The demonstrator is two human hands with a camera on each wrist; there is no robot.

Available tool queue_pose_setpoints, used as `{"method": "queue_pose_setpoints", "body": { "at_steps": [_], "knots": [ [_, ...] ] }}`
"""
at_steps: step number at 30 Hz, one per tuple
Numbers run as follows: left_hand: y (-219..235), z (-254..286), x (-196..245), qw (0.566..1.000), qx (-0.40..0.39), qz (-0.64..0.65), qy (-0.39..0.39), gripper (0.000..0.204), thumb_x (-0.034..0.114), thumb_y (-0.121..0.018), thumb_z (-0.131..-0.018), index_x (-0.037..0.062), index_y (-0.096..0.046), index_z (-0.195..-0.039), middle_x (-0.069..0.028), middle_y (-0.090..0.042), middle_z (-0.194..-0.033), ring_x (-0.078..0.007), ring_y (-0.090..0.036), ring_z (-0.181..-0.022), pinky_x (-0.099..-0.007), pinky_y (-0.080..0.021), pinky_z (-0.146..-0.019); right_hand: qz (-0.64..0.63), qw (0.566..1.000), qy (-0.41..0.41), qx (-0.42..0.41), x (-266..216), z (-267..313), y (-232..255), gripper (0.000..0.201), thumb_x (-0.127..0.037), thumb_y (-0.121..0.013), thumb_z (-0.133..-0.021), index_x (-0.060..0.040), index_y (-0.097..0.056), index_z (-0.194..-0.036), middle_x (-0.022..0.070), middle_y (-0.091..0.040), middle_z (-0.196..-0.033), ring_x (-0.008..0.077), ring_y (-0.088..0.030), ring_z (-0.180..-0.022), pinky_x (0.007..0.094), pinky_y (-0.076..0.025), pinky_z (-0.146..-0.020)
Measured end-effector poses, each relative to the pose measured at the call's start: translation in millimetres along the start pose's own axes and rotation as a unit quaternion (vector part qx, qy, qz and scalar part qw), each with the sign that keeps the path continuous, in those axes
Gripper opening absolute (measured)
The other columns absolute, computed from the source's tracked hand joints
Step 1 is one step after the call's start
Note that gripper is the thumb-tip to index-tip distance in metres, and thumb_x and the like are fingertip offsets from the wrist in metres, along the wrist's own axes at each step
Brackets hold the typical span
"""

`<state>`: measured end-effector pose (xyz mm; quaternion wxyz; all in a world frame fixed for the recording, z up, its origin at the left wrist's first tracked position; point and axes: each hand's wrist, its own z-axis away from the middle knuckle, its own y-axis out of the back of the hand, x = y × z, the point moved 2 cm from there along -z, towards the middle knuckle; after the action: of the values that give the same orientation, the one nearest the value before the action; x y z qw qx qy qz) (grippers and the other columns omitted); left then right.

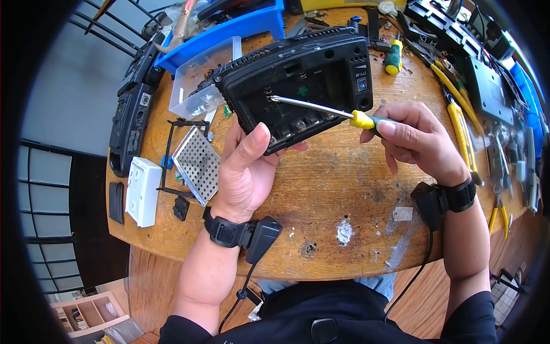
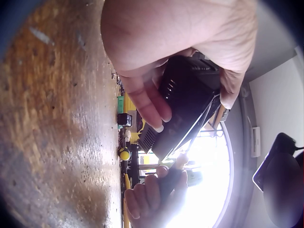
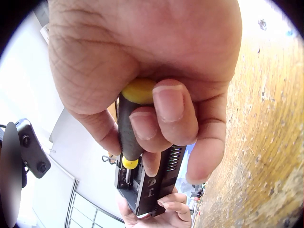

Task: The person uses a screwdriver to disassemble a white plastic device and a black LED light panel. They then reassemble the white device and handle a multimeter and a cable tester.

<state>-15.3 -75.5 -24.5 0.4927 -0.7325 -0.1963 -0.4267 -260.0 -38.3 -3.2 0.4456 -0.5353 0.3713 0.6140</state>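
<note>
My left hand (image 1: 243, 178) grips a black plastic device casing (image 1: 286, 60) by its lower left corner, with the thumb over the front rim and fingers behind. The casing is held tilted above the table, its hollow inner side facing me, with metal contacts along the lower edge. My right hand (image 1: 421, 137) holds a screwdriver (image 1: 312, 107) by its yellow and green handle. Its shaft crosses the casing's opening and the tip overlaps the inner left part. In the right wrist view, fingers curl around the screwdriver handle (image 3: 128, 118); the left wrist view shows the casing's vented outer side (image 2: 178, 95).
A wooden table (image 1: 321, 195) lies below. Left are a perforated metal plate (image 1: 197, 160), a white box (image 1: 143, 192) and a clear bin (image 1: 189, 86). A blue tray (image 1: 229, 28) stands behind. Another screwdriver (image 1: 393, 57), pliers (image 1: 498, 183) and other tools lie right.
</note>
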Motion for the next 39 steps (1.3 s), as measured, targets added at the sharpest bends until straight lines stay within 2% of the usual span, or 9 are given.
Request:
{"method": "queue_pose_setpoints", "body": {
  "at_steps": [10,16,22,23,25,27,31,33,39],
  "knots": [
    [-1,-2,2,0.999,0.014,0.037,0.010,0.046,0.031,-0.063,-0.090,0.0033,-0.051,-0.125,-0.0102,-0.063,-0.112,-0.0196,-0.063,-0.097,-0.0376,-0.054,-0.081,0.002,1.000,-0.008,0.005,5,-1,0,0.039,-0.037,-0.059,-0.092,0.0016,-0.066,-0.094,-0.0078,-0.037,-0.052,0.0023,-0.034,-0.043,0.0195,-0.037,-0.047],
    [1,-2,4,0.997,0.035,0.065,0.036,0.042,0.032,-0.063,-0.091,0.0047,-0.053,-0.121,-0.0088,-0.064,-0.109,-0.0176,-0.063,-0.093,-0.0361,-0.055,-0.079,-0.100,0.992,0.071,-0.005,6,-3,6,0.039,-0.032,-0.051,-0.094,0.0053,-0.062,-0.096,-0.0045,-0.039,-0.051,0.0042,-0.036,-0.042,0.0230,-0.042,-0.045],
    [4,-3,2,0.996,0.059,0.045,0.041,0.051,0.040,-0.064,-0.088,0.0007,-0.055,-0.119,-0.0133,-0.067,-0.102,-0.0233,-0.066,-0.088,-0.0396,-0.054,-0.080,-0.266,0.945,0.160,0.105,7,-6,12,0.041,-0.030,-0.042,-0.098,0.0072,-0.054,-0.113,0.0001,-0.043,-0.058,0.0084,-0.039,-0.044,0.0249,-0.044,-0.045],
    [4,-2,2,0.997,0.049,0.040,0.043,0.050,0.039,-0.064,-0.089,0.0012,-0.055,-0.119,-0.0134,-0.067,-0.102,-0.0231,-0.066,-0.088,-0.0394,-0.054,-0.080,-0.263,0.946,0.160,0.101,5,-7,10,0.041,-0.030,-0.042,-0.098,0.0072,-0.054,-0.113,0.0001,-0.043,-0.058,0.0084,-0.039,-0.044,0.0249,-0.044,-0.045],
    [4,-3,2,0.998,0.039,0.039,0.043,0.049,0.038,-0.063,-0.089,0.0016,-0.055,-0.120,-0.0135,-0.066,-0.103,-0.0230,-0.065,-0.088,-0.0391,-0.054,-0.081,-0.200,0.952,0.127,0.196,2,-7,11,0.040,-0.028,-0.043,-0.098,0.0058,-0.052,-0.118,-0.0002,-0.044,-0.062,0.0068,-0.039,-0.047,0.0240,-0.043,-0.047],
    [3,-3,2,0.995,0.016,0.078,0.053,0.040,0.026,-0.068,-0.088,0.0038,-0.054,-0.119,-0.0076,-0.062,-0.107,-0.0185,-0.062,-0.091,-0.0363,-0.055,-0.078,-0.152,0.965,0.100,0.190,2,-8,13,0.041,-0.027,-0.046,-0.098,0.0048,-0.051,-0.123,-0.0003,-0.045,-0.065,0.0058,-0.039,-0.047,0.0233,-0.043,-0.047],
    [-2,-1,4,0.999,0.015,0.035,0.030,0.046,0.031,-0.065,-0.089,0.0029,-0.052,-0.123,-0.0129,-0.063,-0.113,-0.0227,-0.063,-0.098,-0.0396,-0.053,-0.082,-0.137,0.972,0.062,0.179,3,-10,11,0.038,-0.023,-0.049,-0.097,0.0032,-0.051,-0.125,0.0016,-0.051,-0.074,0.0057,-0.042,-0.049,0.0219,-0.044,-0.048],
    [-4,-1,5,0.997,0.007,0.064,0.034,0.049,0.012,-0.074,-0.082,0.0056,-0.051,-0.125,-0.0048,-0.061,-0.114,-0.0160,-0.060,-0.099,-0.0354,-0.054,-0.082,-0.126,0.975,0.035,0.180,5,-8,12,0.038,-0.020,-0.052,-0.096,0.0016,-0.051,-0.127,0.0033,-0.055,-0.080,0.0048,-0.046,-0.052,0.0201,-0.044,-0.047],
    [-5,3,4,0.997,-0.014,-0.053,0.050,0.070,0.001,-0.082,-0.070,0.0043,-0.047,-0.132,-0.0030,-0.057,-0.122,-0.0140,-0.056,-0.108,-0.0306,-0.050,-0.091,-0.093,0.983,0.011,0.161,6,-9,10,0.040,-0.022,-0.051,-0.097,-0.0002,-0.050,-0.130,0.0041,-0.057,-0.084,0.0055,-0.048,-0.053,0.0200,-0.045,-0.048]
  ]
}}
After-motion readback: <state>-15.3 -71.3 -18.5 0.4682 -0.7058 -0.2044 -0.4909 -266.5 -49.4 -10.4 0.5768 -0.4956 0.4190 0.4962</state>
